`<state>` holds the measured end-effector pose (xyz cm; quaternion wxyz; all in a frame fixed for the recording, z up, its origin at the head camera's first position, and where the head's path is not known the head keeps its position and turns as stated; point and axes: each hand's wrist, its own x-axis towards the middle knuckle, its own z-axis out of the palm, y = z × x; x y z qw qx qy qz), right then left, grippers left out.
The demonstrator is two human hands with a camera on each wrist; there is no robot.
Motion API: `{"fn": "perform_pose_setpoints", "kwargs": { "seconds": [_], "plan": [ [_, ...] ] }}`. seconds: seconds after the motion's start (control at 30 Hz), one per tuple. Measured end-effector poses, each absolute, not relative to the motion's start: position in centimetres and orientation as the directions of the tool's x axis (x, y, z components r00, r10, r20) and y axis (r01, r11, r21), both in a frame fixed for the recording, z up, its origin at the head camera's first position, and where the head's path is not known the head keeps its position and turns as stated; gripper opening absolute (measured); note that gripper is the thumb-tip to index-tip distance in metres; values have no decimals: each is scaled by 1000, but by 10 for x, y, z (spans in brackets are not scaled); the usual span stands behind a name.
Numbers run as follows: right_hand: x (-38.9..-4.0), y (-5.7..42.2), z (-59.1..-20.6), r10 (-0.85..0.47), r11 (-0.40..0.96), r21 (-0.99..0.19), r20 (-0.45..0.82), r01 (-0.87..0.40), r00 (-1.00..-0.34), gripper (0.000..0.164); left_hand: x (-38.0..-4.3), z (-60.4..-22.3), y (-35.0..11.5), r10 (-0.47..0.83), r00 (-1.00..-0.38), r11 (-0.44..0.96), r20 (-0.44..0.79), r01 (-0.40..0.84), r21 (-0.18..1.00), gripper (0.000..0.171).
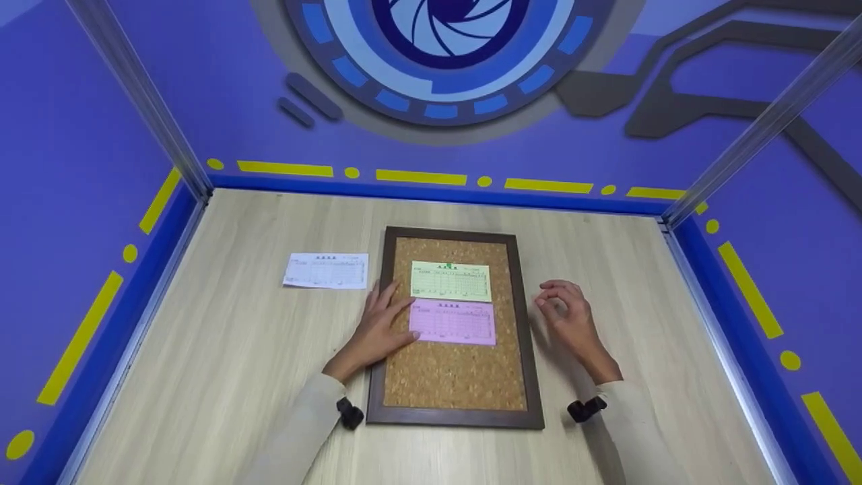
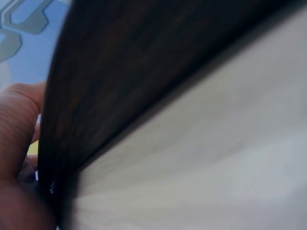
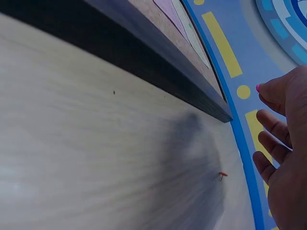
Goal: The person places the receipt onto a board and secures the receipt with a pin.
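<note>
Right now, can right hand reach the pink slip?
Probably yes: the right hand is just outside the right rail of the board, with only that rail between; the left hand is at the left edge of the pink slip, leaving its right side free.

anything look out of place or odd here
Yes: what looks like a small red pin lies loose on the table, to the right of the corkboard. It seems stray because it isn't stuck into the board. Nothing appears spilled.
</note>
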<state>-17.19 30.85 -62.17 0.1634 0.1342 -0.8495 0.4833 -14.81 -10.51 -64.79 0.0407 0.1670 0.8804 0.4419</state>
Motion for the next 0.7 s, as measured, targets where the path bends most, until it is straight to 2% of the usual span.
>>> {"fn": "perform_pose_setpoints", "kwargs": {
  "seconds": [0.7],
  "plan": [
    [-180, 281, -618, -210, 519, -781, 276, -347, -938, 8, -148, -647, -106, 331, -939, 552, 93, 272, 788, 70]
  ]
}}
